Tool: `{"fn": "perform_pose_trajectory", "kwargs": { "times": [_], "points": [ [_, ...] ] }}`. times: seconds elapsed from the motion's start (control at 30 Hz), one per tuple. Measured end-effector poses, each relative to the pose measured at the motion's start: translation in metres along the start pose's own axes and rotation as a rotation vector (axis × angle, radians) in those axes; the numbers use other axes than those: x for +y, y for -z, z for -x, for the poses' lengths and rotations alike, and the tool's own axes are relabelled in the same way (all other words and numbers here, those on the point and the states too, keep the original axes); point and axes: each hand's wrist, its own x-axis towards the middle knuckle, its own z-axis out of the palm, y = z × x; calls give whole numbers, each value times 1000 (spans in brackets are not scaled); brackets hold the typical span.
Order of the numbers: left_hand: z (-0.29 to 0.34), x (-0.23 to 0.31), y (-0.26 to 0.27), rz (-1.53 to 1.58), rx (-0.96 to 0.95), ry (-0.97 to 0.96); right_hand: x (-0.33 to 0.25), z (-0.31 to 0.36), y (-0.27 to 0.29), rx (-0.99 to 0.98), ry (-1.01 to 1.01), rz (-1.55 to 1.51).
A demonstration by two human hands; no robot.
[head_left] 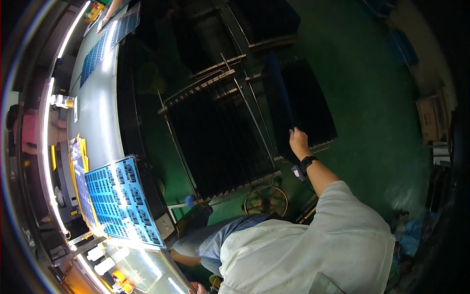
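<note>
My right hand [299, 143] reaches out to the right, its fingers closed on the lower edge of a thin dark blue panel [282, 93]. That panel stands on edge, seen almost edge-on, at a dark slotted rack [313, 103] filled with similar dark sheets. Only a small part of my left hand [198, 288] shows at the bottom, by the bench edge; its fingers cannot be made out. On the lit bench to the left lies a bright blue patterned sheet [125, 201], with neither hand touching it.
A second slotted rack [220, 142] stands between the bench [100, 122] and the right rack. Farther up the bench are another patterned panel [110, 41] and a co-worker's gloved hand [102, 24]. Near me are a stool [267, 202] and white bottles [105, 264]. Cartons [431, 117] stand far right.
</note>
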Motion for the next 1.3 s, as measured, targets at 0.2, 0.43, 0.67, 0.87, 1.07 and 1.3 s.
{"fn": "perform_pose_trajectory", "kwargs": {
  "times": [0.2,0.43,0.67,0.87,1.07,1.3],
  "points": [
    [-5,-11,-25,11,-77,-1,1,-10,-8,-37,4,22],
    [-6,-12,-31,-6,-130,-14,-1,-13,-10,-18,41,43],
    [-3,-12,-32,-37,-175,-27,-6,-9,-6,-50,45,21],
    [1,-13,-31,-57,-213,-38,-11,-15,-7,-57,46,20],
    [5,-14,-33,-78,-249,-52,-9,-30,-12,-277,25,88],
    [23,-14,-40,-82,-249,-92,-10,-82,10,-572,27,182]
  ]
}}
